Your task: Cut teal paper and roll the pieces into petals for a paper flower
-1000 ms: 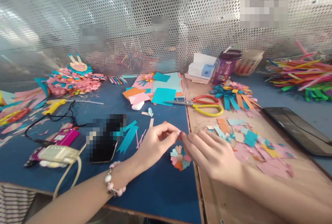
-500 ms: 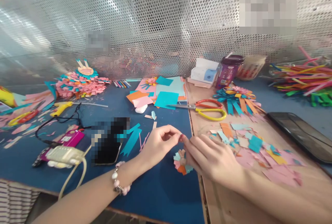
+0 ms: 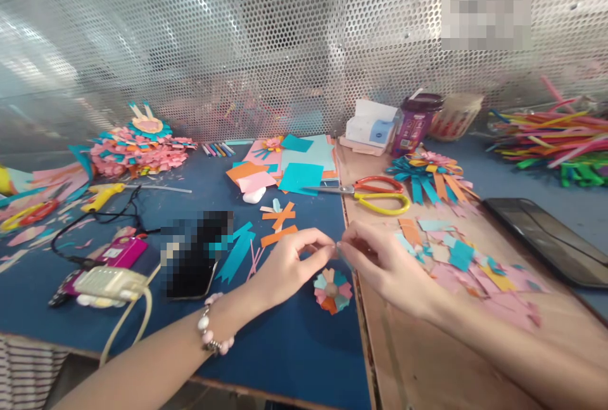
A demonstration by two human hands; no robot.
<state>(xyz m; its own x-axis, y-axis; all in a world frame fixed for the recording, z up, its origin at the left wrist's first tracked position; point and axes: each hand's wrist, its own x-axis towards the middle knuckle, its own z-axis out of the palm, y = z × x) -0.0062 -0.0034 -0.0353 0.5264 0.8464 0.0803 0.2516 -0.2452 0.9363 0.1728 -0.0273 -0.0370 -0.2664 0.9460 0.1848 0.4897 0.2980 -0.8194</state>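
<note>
My left hand and my right hand meet over the blue table, thumb and forefinger of each pinched and the tips almost touching. Whatever sits between the fingertips is too small to make out. Just below them lies a round paper flower with pink, orange and pale blue petals and a tan centre. Two orange paper strips rest beyond my left hand. Teal paper strips with notched ends and thin pink strips lie to its left.
Open scissors lie behind the hands, near stacked coloured paper. Paper scraps spread at right beside a dark phone. At left are a black phone, a power strip and a yellow glue gun.
Orange strips now show beyond my left hand, where none were visible before. My right hand has lifted and turned, uncovering the paper flower. The view has shifted slightly.
</note>
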